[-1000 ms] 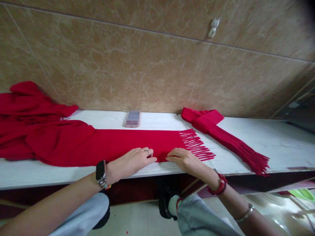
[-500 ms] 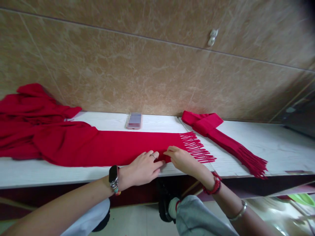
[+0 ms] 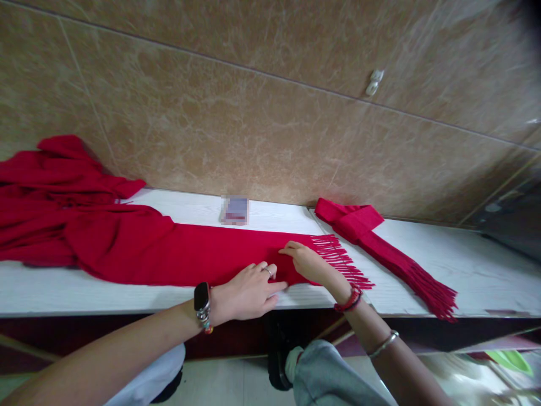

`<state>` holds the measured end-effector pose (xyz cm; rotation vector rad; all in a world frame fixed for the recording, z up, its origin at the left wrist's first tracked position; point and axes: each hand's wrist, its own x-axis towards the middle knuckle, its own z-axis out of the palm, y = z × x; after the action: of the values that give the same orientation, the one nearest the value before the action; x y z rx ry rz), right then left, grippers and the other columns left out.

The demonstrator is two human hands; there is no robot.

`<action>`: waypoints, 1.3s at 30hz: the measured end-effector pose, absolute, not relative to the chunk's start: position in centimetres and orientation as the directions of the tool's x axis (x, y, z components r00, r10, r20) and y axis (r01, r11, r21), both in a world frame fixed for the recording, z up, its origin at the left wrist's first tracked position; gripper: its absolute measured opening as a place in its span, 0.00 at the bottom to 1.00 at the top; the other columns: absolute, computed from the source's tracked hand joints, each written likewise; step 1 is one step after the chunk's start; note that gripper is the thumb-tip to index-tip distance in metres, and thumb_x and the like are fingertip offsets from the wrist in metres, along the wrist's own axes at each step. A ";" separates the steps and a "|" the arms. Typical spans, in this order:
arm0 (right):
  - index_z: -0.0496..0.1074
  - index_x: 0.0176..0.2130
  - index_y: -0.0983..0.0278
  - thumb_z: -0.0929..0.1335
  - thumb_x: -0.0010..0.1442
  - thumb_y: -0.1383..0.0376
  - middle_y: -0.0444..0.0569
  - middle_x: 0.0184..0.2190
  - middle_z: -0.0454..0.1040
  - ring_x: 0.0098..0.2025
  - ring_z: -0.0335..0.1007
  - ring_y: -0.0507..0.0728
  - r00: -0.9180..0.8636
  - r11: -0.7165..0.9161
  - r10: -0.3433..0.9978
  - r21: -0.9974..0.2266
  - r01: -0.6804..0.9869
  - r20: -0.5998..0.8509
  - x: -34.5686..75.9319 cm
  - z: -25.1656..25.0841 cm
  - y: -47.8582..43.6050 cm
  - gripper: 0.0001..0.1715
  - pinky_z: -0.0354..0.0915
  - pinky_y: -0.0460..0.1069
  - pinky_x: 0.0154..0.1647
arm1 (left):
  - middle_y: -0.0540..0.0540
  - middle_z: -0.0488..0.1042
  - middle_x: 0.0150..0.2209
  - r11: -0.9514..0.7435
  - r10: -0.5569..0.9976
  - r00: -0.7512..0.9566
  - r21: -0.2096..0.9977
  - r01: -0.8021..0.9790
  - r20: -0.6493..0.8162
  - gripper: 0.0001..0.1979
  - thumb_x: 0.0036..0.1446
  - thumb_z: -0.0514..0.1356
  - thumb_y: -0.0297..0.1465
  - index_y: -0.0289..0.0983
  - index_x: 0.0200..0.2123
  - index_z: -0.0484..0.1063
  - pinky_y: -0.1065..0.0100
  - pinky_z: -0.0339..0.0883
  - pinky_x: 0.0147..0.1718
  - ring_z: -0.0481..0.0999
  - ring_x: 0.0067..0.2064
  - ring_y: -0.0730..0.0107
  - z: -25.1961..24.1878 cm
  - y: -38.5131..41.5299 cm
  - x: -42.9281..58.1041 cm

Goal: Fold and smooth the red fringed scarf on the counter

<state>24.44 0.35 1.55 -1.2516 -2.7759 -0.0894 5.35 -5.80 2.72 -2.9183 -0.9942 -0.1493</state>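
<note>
A red scarf [image 3: 203, 248] with a fringed end lies spread flat along the white counter. Its left part runs into a rumpled heap of red cloth. My left hand [image 3: 249, 290] rests on the scarf's near edge, fingers apart, the index finger stretched along the edge toward the fringe. Just beyond it, my right hand [image 3: 308, 262] touches the middle of the scarf's width close to the fringe, its fingers stretched out and slightly bent. Neither hand has cloth gripped in it. What lies under the palms is hidden.
Right of the fringe lies a second red scarf [image 3: 372, 239], folded narrow and crossed over itself. A phone-like object [image 3: 235, 211], blurred out, sits behind the spread scarf. The tiled wall [image 3: 211, 124] borders the counter [image 3: 139, 299] at the back. A green basin [image 3: 511, 361] shows below right.
My right hand has moved from the scarf's near edge up onto its middle. My left hand has stayed by the near edge. The view has tilted slightly.
</note>
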 end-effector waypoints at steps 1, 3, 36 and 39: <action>0.70 0.47 0.67 0.57 0.48 0.82 0.54 0.46 0.71 0.52 0.62 0.56 -0.655 0.658 0.747 0.013 0.753 0.115 24.4 1.8 0.6 0.29 0.61 0.49 0.52 | 0.41 0.65 0.45 -0.793 0.603 0.790 -0.022 0.609 0.113 0.17 0.60 0.48 0.34 0.43 0.50 0.66 0.60 0.61 0.41 0.67 0.42 0.59 2.7 -5.8 5.3; 0.70 0.47 0.67 0.56 0.47 0.83 0.54 0.46 0.72 0.51 0.63 0.56 -0.676 0.683 0.726 -0.017 0.730 0.122 24.2 2.2 0.7 0.31 0.61 0.49 0.52 | 0.42 0.65 0.45 -0.801 0.592 0.797 -0.021 0.598 0.123 0.17 0.60 0.48 0.34 0.43 0.50 0.66 0.60 0.61 0.41 0.66 0.43 0.59 2.6 -5.7 5.2; 0.49 0.61 0.59 0.55 0.64 0.59 0.51 0.63 0.47 0.63 0.39 0.58 -0.610 0.614 0.788 -0.185 0.767 0.086 27.1 -0.2 -2.3 0.28 0.44 0.61 0.60 | 0.47 0.67 0.40 -0.869 0.476 0.861 0.243 0.430 0.178 0.14 0.57 0.54 0.28 0.40 0.47 0.70 0.72 0.60 0.43 0.68 0.41 0.69 1.9 -2.5 3.9; 0.52 0.60 0.60 0.56 0.63 0.60 0.52 0.62 0.49 0.63 0.41 0.58 -0.636 0.637 0.768 -0.200 0.744 0.079 28.9 0.3 -3.4 0.26 0.47 0.59 0.60 | 0.47 0.68 0.39 -0.877 0.472 0.860 0.198 0.437 0.194 0.12 0.56 0.56 0.30 0.39 0.45 0.70 0.71 0.60 0.41 0.67 0.41 0.68 1.9 -2.5 4.2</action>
<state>28.95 -3.36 0.28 -1.2557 -2.6977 0.2232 4.16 -2.49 1.87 -3.1716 -0.7792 -0.3930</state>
